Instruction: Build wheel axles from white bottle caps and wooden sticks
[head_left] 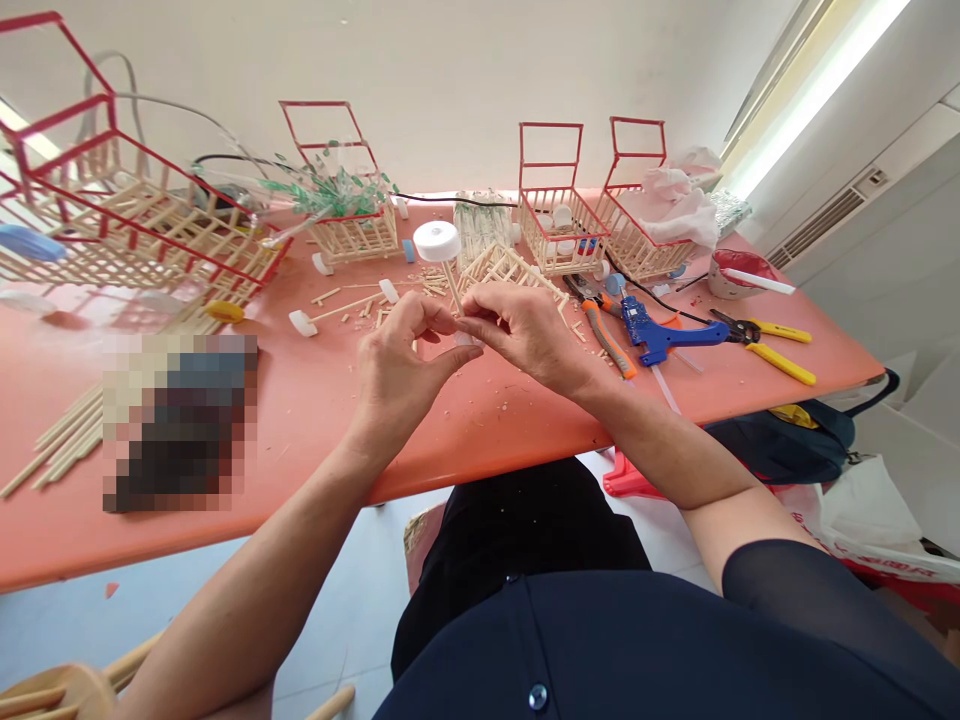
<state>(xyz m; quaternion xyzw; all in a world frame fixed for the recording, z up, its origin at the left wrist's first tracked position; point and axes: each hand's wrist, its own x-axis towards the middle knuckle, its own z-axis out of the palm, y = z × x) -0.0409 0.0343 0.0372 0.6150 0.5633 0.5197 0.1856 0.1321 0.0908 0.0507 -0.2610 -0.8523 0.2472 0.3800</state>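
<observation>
Above the table I hold a thin wooden stick (452, 283) upright, with a white bottle cap (437, 241) on its top end. My right hand (534, 335) pinches the stick low down between thumb and fingers. Fingertips of my left hand (401, 355) close around the same lower end, thumb underneath. A second whitish cap (466, 340) shows partly between the hands; fingers hide most of it. Just left lies another stick (349, 307) with white caps at its ends. Behind my hands sits a small lattice of glued sticks (510, 268).
Stick baskets with red frames (551, 225) line the wall, one large basket (150, 220) at left. A blue glue gun (667, 335), orange-handled pliers (607, 335) and yellow-handled pliers (776, 350) lie at right. Bundled sticks (71, 440) and a blurred dark object (184, 430) lie at left.
</observation>
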